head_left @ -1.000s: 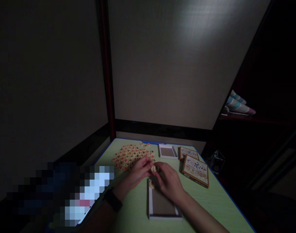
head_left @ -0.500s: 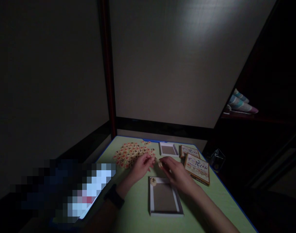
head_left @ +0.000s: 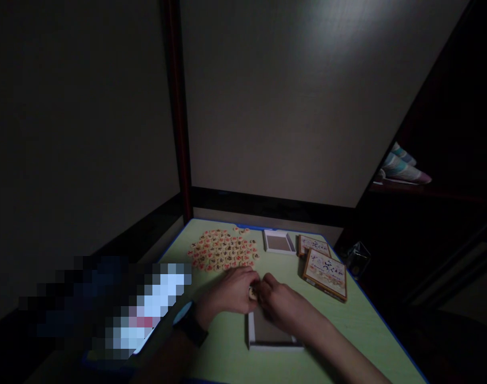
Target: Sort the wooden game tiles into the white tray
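Observation:
My left hand (head_left: 233, 290) and my right hand (head_left: 282, 301) meet over the far end of the near shallow white box tray (head_left: 275, 348), covering much of it. A round wooden Chinese chess piece (head_left: 252, 293) shows between them, at the right fingertips near the tray's far left corner. The right fingers are closed in a pinch around a piece. My left fingers are curled against the right ones, and whatever they hold is hidden. Beyond the left hand, many Chinese chess pieces (head_left: 221, 255) with red and black characters lie spread on the green table (head_left: 223, 341).
A second white box tray (head_left: 268, 245) stands at the back. To the right lie two printed boxes or lids (head_left: 327, 271), the far one (head_left: 314, 245) partly overlapped. A lit, pixelated screen (head_left: 155, 304) is at the left edge. Walls (head_left: 267, 106) enclose the table's back.
Both hands have come nearer and together, from the space between pile and tray to over the tray's far end. The pile is less covered now. The view has shifted slightly.

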Action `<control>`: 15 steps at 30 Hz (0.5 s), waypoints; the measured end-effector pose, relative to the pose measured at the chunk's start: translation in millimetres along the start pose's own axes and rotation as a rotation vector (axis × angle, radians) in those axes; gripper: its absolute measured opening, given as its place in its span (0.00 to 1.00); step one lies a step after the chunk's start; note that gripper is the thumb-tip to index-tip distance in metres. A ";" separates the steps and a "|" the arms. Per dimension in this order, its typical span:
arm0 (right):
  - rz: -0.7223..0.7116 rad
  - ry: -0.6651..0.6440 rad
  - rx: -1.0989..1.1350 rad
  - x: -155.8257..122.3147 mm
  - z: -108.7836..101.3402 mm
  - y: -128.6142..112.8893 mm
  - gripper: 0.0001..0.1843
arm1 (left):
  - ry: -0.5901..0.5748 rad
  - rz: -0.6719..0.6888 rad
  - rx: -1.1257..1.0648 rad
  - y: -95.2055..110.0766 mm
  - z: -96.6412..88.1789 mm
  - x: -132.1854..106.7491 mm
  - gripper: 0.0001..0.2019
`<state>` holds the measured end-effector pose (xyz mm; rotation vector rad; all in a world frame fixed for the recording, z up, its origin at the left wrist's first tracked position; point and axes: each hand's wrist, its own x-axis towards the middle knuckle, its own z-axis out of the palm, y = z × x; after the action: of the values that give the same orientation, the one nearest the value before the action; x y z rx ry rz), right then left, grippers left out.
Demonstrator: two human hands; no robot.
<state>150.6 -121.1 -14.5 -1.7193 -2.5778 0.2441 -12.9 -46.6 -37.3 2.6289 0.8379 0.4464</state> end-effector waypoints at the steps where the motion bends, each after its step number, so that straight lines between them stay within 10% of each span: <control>1: 0.004 0.011 0.019 0.1 -1.2 1.3 0.20 | -0.004 -0.002 -0.005 0.0 0.9 0.4 0.09; 15: 0.054 0.084 0.163 5.9 -1.0 4.6 0.19 | 0.004 -0.033 -0.030 4.3 0.2 1.6 0.08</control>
<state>152.7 -113.8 -14.6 -1.7049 -2.3823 0.3648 -9.5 -49.0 -35.3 2.5844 0.8675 0.4526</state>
